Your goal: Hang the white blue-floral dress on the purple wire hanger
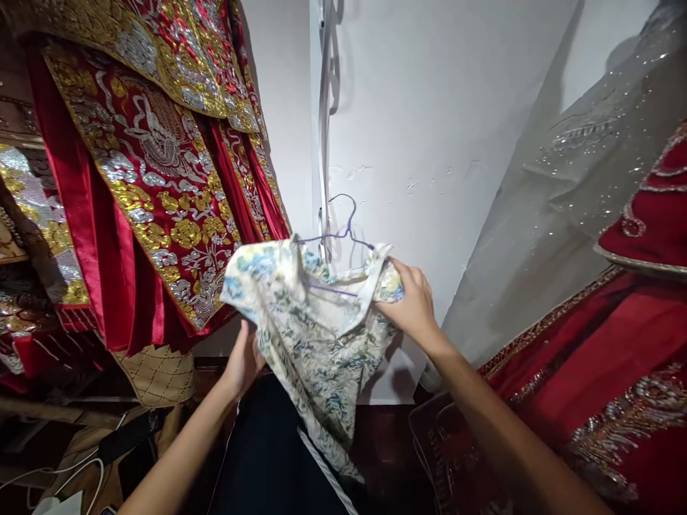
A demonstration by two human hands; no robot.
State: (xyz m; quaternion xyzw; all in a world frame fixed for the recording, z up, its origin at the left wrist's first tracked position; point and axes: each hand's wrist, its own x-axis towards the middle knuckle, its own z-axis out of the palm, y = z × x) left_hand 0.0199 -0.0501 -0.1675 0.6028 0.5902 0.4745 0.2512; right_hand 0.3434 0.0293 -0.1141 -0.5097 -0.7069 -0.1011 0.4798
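Observation:
A pale floral blouse with blue, yellow and green print and a white neckline hangs in front of me on a thin purple hanger. The hanger's hook points up near the wall. My right hand grips the blouse at its right shoulder, thumb in front and fingers over the top. Below the left sleeve, my left hand holds the side of the cloth, its fingers partly hidden behind it. The lower part of the blouse narrows and drapes downward, slightly blurred.
A red robe with gold and silver embroidery hangs at left. To the right are a sparkling grey-white gown and a red beaded garment. A white vertical rail runs up the wall. White cables lie at lower left.

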